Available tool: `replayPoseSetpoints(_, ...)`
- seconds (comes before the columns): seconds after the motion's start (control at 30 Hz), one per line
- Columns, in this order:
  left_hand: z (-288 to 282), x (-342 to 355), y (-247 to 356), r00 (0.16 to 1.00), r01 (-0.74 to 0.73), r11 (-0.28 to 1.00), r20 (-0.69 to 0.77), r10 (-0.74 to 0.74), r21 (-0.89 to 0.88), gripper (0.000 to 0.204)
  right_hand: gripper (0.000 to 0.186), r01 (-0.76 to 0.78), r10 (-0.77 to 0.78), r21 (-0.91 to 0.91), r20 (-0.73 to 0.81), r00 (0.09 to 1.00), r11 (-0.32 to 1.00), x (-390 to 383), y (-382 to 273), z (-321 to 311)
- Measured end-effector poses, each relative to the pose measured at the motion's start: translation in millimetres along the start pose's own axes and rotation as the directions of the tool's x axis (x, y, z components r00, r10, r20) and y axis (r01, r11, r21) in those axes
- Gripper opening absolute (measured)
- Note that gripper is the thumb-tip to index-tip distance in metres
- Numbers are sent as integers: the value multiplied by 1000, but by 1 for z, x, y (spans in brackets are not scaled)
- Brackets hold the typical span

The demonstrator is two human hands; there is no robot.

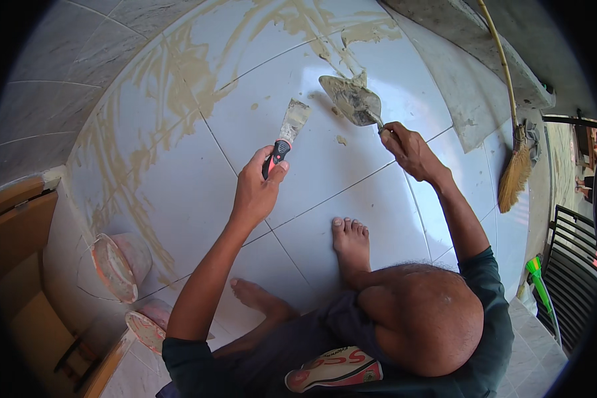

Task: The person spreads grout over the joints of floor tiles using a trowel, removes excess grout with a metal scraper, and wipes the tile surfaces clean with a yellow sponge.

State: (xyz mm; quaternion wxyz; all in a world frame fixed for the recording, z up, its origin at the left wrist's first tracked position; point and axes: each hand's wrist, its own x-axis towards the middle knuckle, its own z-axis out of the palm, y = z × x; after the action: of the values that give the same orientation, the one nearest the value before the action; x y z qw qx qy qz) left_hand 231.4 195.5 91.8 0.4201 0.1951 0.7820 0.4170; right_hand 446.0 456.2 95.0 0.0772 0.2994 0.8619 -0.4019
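My left hand (259,186) is closed round the black and red handle of a putty knife (294,119), whose blade points away from me and is crusted with grout. In my right hand (411,152) is the handle of a pointing trowel (355,99). Beige paste coats part of the trowel's broad blade, which is low over the white tiles; whether it touches them I cannot tell. Smears of beige grout (186,73) run along the tile joints at the far left and far middle. Small drops lie near the two tools.
Two paste-stained buckets (116,268) stand at the left by a wooden piece of furniture (20,232). A straw broom (515,176) leans at the right near a ledge (471,46). A black slatted rack (574,259) and a green tool (538,282) are at the right edge. My bare feet rest on the tiles.
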Motion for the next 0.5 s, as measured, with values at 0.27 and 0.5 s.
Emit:
replayPoseSetpoints(0.27, 48, 20, 11, 991, 129, 963, 61, -117, -235, 35, 27, 264, -262, -2, -152, 953, 964, -58, -24, 70)
replayPoseSetpoints(0.5, 103, 21, 4, 971, -233, 972, -59, 230, -37, 25, 20, 79, -101, -78, -356, 929, 994, -17, 29, 60)
